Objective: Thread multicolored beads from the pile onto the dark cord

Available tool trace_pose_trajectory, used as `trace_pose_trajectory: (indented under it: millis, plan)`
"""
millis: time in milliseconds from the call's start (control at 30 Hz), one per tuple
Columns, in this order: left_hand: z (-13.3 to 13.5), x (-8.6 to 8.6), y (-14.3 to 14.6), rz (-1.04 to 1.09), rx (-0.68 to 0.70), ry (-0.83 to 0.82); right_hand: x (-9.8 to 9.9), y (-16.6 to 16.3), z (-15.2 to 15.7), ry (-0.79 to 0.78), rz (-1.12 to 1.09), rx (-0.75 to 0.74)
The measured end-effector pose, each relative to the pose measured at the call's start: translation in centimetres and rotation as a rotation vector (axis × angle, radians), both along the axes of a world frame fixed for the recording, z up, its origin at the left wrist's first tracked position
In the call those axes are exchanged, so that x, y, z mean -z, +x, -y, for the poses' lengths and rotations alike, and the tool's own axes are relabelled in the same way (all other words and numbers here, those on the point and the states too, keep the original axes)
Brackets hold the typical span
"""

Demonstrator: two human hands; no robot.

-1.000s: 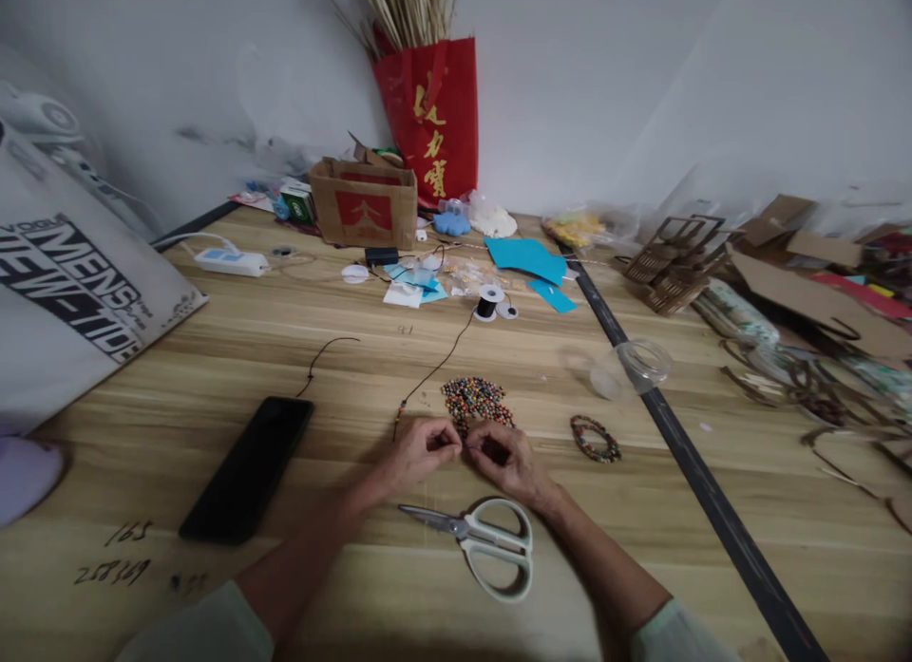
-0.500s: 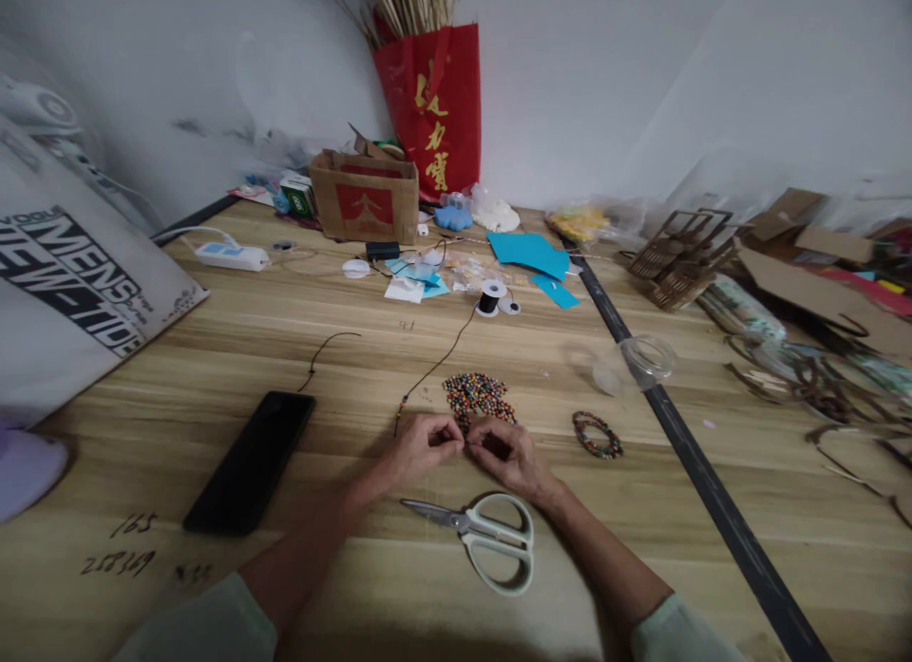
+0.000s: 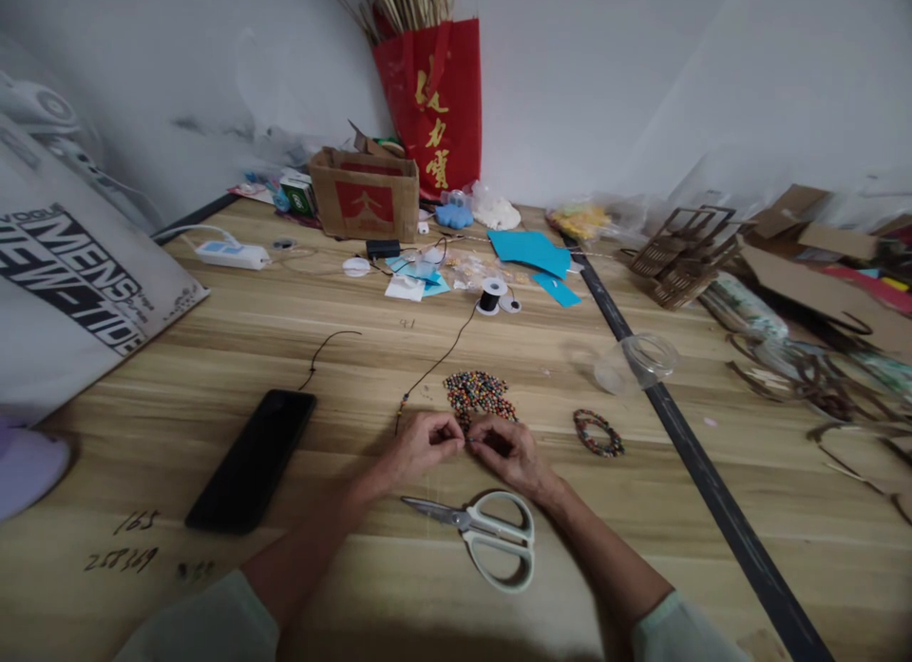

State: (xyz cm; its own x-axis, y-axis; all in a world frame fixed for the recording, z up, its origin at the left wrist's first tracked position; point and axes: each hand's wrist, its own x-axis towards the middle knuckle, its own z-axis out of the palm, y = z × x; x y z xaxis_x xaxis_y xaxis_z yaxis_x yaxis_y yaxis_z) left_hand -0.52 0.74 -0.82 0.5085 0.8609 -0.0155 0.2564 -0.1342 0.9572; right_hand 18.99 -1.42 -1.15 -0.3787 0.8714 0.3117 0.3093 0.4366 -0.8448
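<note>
My left hand [image 3: 427, 444] is closed in a pinch beside my right hand [image 3: 507, 450], their fingertips almost meeting just in front of a pile of small multicoloured beads [image 3: 476, 396]. A black cord [image 3: 443, 355] with a few beads threaded on it runs from a spool [image 3: 489, 297] down behind my left hand, which grips it. My right thumb and forefinger are pressed together too; a tiny dark thing shows at the tips, too small to name. Scissors [image 3: 466, 520] with pale handles lie below my hands. To the right rests a coiled beaded bracelet [image 3: 597, 433].
A black phone [image 3: 253, 461] and a short piece of cord [image 3: 313, 363] lie at left. Clear plastic rings [image 3: 645, 361] sit at right. Blue sheets [image 3: 528, 254], a paper box [image 3: 365, 197] and a red bag [image 3: 434, 111] stand or lie at the back. Baskets [image 3: 688, 258] are at far right.
Hardly anything differs. Both hands keep their pinch at the same place by the beads, with only a slight shift of the view.
</note>
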Motion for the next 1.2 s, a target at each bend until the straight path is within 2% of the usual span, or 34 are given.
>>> trace_pose_trajectory:
  millis: [1200]
  plan:
    - [0.18,-0.78,0.13,-0.035,0.000,0.000,-0.21,0.02,-0.19,0.037,0.003,-0.055]
